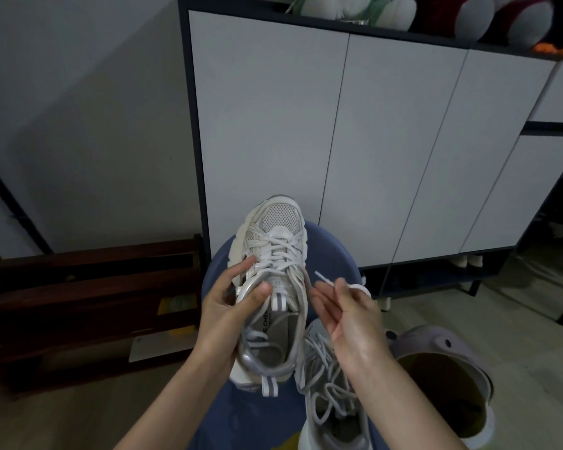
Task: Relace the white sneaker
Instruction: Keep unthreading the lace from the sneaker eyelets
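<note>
White sneaker (272,274) sits frame centre, toe toward 12 o'clock, heel toward 6, held up over a blue stool (332,254). Left hand (231,306) grips it from the 9 o'clock side: thumb hooked over the collar beside the tongue, fingers (246,263) curled onto the upper near the eyelets. Laces are crossed through most of the eyelet rows. Right hand (348,316) is at 3 o'clock of the shoe, just beside it, fingers partly curled and pinching the free lace end (325,278); the tip sticks out toward 10 o'clock, a loop of lace shows past the hand. Second sneaker (332,384) lies at 5 o'clock, laces loose and tangled, partly under the right wrist. Lilac clog (442,368) on the floor at 4 o'clock. White-door cabinet (338,141) behind; dark wooden rack (88,306) at 9 o'clock.
</note>
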